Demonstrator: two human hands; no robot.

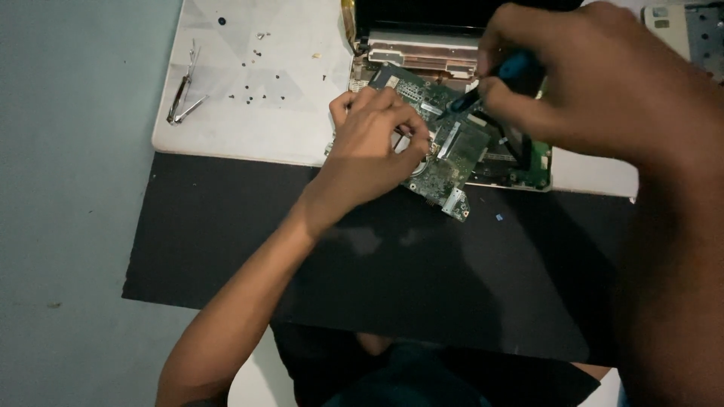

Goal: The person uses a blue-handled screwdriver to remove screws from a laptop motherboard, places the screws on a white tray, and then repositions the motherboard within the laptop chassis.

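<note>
Two hands on green circuit board [445, 151] lying tilted over opened laptop chassis [422, 56], half overhanging black mat [377, 279]. Left hand [377, 147] pinches board, fingers curled. Right hand [573, 75] closed around blue-handled screwdriver [490, 83], tip at board. Risks: tip slipping, gouging traces; loose screws [256, 83] scattering off white panel [249, 113].

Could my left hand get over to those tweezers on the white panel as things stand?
Probably yes. The tweezers lie in the open on the white panel, with only tiny screws nearby. But the left hand is resting on the circuit board and would have to leave it.
</note>
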